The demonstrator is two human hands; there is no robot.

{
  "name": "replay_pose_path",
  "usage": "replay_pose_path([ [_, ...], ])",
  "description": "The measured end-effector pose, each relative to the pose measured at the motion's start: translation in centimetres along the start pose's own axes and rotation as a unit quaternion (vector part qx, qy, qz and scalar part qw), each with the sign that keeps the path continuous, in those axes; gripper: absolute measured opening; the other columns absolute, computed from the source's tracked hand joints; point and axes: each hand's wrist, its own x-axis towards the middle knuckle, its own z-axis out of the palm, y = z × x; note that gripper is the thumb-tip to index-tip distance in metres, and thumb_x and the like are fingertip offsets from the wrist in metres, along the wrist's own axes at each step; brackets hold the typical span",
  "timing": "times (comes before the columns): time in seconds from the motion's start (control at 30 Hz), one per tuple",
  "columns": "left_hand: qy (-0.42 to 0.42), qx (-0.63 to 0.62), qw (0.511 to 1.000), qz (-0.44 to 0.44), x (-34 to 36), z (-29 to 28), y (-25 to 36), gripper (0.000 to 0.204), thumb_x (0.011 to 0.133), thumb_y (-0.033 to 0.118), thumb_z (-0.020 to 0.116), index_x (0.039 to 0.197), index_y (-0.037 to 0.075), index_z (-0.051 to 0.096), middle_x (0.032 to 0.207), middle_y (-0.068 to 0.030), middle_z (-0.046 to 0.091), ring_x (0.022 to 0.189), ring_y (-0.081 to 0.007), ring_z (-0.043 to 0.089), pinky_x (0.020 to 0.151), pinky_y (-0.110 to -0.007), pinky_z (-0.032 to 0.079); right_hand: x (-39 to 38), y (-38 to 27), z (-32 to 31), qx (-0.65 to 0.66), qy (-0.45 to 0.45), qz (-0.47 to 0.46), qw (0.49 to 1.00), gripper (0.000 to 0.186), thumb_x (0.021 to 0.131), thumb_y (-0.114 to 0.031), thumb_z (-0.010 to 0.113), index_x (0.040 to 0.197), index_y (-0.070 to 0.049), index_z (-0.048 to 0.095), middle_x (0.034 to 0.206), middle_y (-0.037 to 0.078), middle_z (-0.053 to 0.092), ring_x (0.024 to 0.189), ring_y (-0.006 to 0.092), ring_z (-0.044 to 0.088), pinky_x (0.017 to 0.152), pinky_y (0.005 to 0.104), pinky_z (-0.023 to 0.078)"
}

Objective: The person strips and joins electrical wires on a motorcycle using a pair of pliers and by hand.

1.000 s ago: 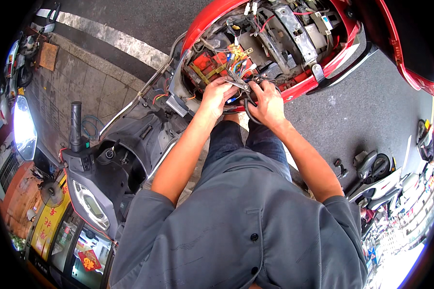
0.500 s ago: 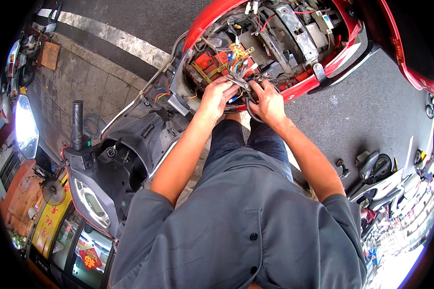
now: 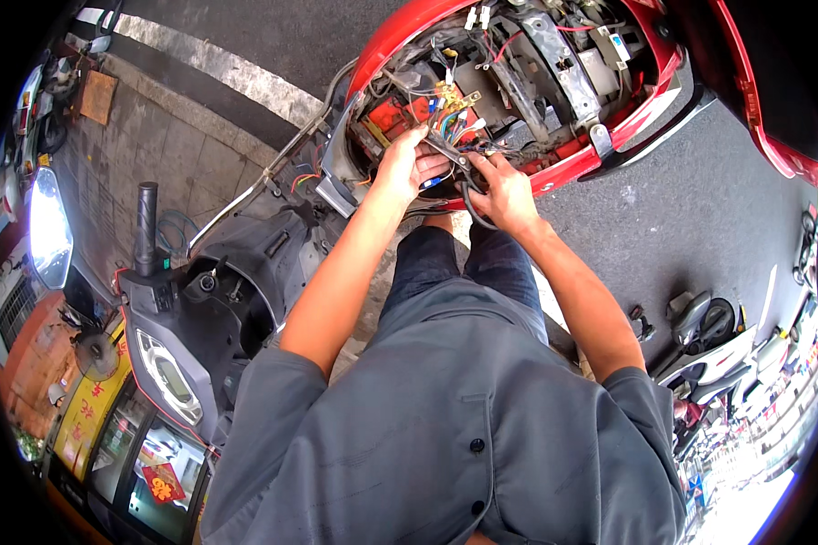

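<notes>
While the scissors (image 3: 464,165) are gripped by their dark handles in the right hand (image 3: 504,195), fingers curled round, the blades are pointed up and leftward to the left hand (image 3: 402,168). Left thumb and fingers are spread apart, palm partly shown, blade tips just beside them; whether any wire is touched there cannot be told. Scissors are located over the near edge of the open red shell (image 3: 371,56), just below the bundle of coloured wires (image 3: 453,116). A red block (image 3: 387,116) is seated left of the bundle, inside the shell. A metal bracket (image 3: 554,56) is mounted farther right, with white connectors (image 3: 477,16) left loose near the far rim. A grey scooter (image 3: 236,291) is parked at left, its grip (image 3: 145,227) raised.
</notes>
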Motion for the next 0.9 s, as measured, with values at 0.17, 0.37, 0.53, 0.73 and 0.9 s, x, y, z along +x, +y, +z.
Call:
replay_pose_path([
  [0.17, -0.002, -0.025, 1.0, -0.014, 0.8, -0.9, -0.2, 0.027, 0.096, 0.027, 0.057, 0.115, 0.008, 0.058, 0.103, -0.016, 0.068, 0.099, -0.0332, 0.069, 0.094, -0.05, 0.053, 0.2, 0.2, -0.3, 0.021, -0.028, 0.023, 0.999, 0.051, 0.076, -0.028, 0.077, 0.122, -0.011, 0.062, 0.096, 0.014, 0.061, 0.079, 0.0366, 0.067, 0.069, 0.0461, 0.055],
  [0.37, -0.01, -0.044, 0.999, -0.008, 0.5, -0.7, -0.2, 0.028, 0.096, 0.028, 0.059, 0.113, 0.005, 0.059, 0.106, -0.0174, 0.068, 0.101, -0.0332, 0.068, 0.096, -0.05, 0.053, 1.1, -1.1, -1.6, -0.043, -0.021, 0.017, 0.999, 0.052, 0.079, -0.035, 0.077, 0.123, -0.011, 0.062, 0.094, 0.013, 0.06, 0.08, 0.0345, 0.066, 0.066, 0.0454, 0.054],
  [0.53, -0.027, -0.028, 0.999, 0.022, 0.3, -0.7, 0.0, 0.031, 0.097, 0.03, 0.058, 0.114, 0.003, 0.059, 0.107, -0.019, 0.067, 0.105, -0.0344, 0.067, 0.097, -0.05, 0.053, 1.9, -1.0, -2.6, -0.059, -0.026, -0.002, 0.998, 0.052, 0.079, -0.034, 0.077, 0.123, -0.011, 0.062, 0.094, 0.012, 0.06, 0.08, 0.0343, 0.066, 0.067, 0.0452, 0.054],
  [0.73, -0.005, -0.003, 1.0, 0.017, 0.1, 0.1, 0.6, 0.026, 0.098, 0.025, 0.054, 0.112, 0.004, 0.059, 0.107, -0.0188, 0.067, 0.103, -0.034, 0.068, 0.094, -0.05, 0.054, 1.7, 0.3, -2.1, -0.035, -0.036, -0.009, 0.999, 0.051, 0.079, -0.03, 0.078, 0.122, -0.01, 0.062, 0.093, 0.013, 0.06, 0.078, 0.0342, 0.066, 0.065, 0.044, 0.054],
  [0.9, 0.008, 0.0, 1.0, 0.02, 0.6, -0.1, 0.2, 0.025, 0.099, 0.025, 0.053, 0.112, 0.004, 0.058, 0.107, -0.0185, 0.067, 0.101, -0.0342, 0.068, 0.092, -0.05, 0.055, 1.6, 0.7, -2.0, -0.015, -0.052, 0.002, 0.999, 0.05, 0.079, -0.032, 0.076, 0.122, -0.01, 0.062, 0.095, 0.016, 0.062, 0.08, 0.0376, 0.066, 0.068, 0.0469, 0.054],
])
